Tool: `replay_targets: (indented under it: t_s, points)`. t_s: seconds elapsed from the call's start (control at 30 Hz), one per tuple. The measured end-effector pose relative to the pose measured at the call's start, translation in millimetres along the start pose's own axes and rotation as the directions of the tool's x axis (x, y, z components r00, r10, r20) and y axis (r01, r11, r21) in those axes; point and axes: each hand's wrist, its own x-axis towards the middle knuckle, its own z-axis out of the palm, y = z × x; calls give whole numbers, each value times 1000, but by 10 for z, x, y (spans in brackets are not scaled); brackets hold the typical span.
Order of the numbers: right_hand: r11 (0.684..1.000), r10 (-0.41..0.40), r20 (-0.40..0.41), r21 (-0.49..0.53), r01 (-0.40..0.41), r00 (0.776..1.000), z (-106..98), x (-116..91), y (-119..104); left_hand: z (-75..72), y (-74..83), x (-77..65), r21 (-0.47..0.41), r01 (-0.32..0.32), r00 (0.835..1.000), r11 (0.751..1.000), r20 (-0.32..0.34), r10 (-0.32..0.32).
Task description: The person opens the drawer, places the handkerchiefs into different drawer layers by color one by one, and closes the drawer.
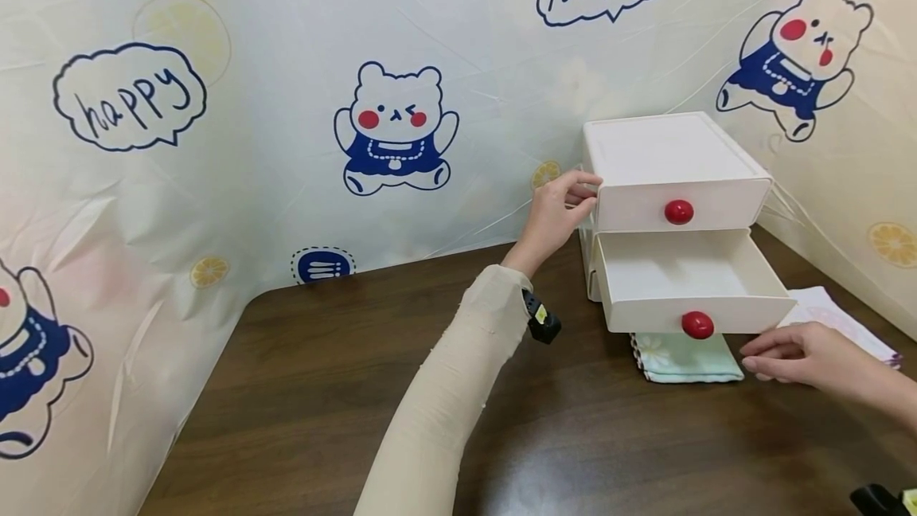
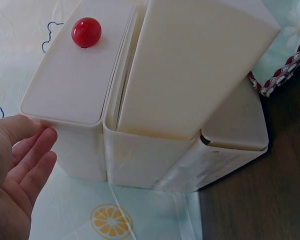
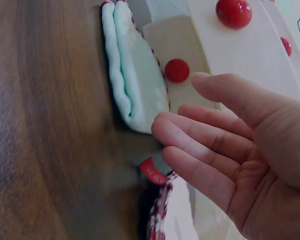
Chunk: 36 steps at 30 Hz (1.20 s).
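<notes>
A white drawer cabinet (image 1: 666,146) stands at the back right. Its middle drawer (image 1: 645,317) is pulled out, with a red round knob (image 1: 697,325) on its front and nothing visible on its floor. My left hand (image 1: 555,213) touches the upper front left edge of the cabinet, thumb and fingertips at the side. To the lower right of the open drawer hovers my right hand (image 1: 809,353), fingers loosely extended and holding nothing. Close by its fingertips lies a folded mint green towel (image 1: 691,365), partly hidden under the drawer. The bottom drawer (image 3: 162,42) shows shut behind that towel.
A white cloth (image 1: 824,310) with a dark red edge lies right of the cabinet, partly behind my right hand. The brown wooden table (image 1: 344,388) meets a printed fabric curtain (image 1: 286,166) at the back and sides.
</notes>
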Motion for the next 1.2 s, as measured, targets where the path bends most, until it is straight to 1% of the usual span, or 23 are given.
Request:
replay_targets:
  t_s: [0.17, 0.37, 0.47, 0.57, 0.67, 0.77, 0.83, 0.93, 0.97, 1.03, 1.2]
  points:
    - [997, 21, 31, 67, -23, 999, -15, -28, 99, 3, 2, 1, -5, 2, 1000, 1000, 4, -2]
    - [990, 93, 43, 107, -97, 995, -35, -6, 195, 6, -12, 1, -10, 3, 1000, 1000, 0, -3]
    - [985, 112, 57, 129, -118, 992, -40, 18, 243, 10, -16, -3, -8, 2, 1000, 1000, 1, -2]
    - [982, 113, 66, 145, -122, 991, -27, 47, 291, 14, -16, -2, -7, 0, 1000, 1000, 3, 0]
    - [983, 113, 62, 137, -121, 992, -15, 89, 313, 14, -16, -1, -6, -2, 1000, 1000, 2, 2]
    - [986, 105, 36, 126, -109, 994, -9, 137, 313, 13, -14, -3, -3, -4, 1000, 1000, 2, 4]
    - [986, 82, 6, 148, -82, 997, -2, 174, 314, 12, -19, -6, -5, -4, 1000, 1000, 3, 4]
    - [977, 16, -34, 212, -9, 999, 11, 228, 323, 11, -22, -11, -7, -7, 1000, 1000, 7, 7]
    - [974, -4, -41, 225, 13, 999, 12, 246, 328, 11, -24, -12, -9, -7, 1000, 1000, 8, 7]
    - [971, -24, -35, 238, 31, 999, 4, 284, 328, 8, -25, -12, -9, -8, 1000, 1000, 7, 8]
    - [978, 40, 6, 204, -40, 999, -32, 353, 306, 1, -25, -10, -13, -9, 1000, 1000, 11, 9]
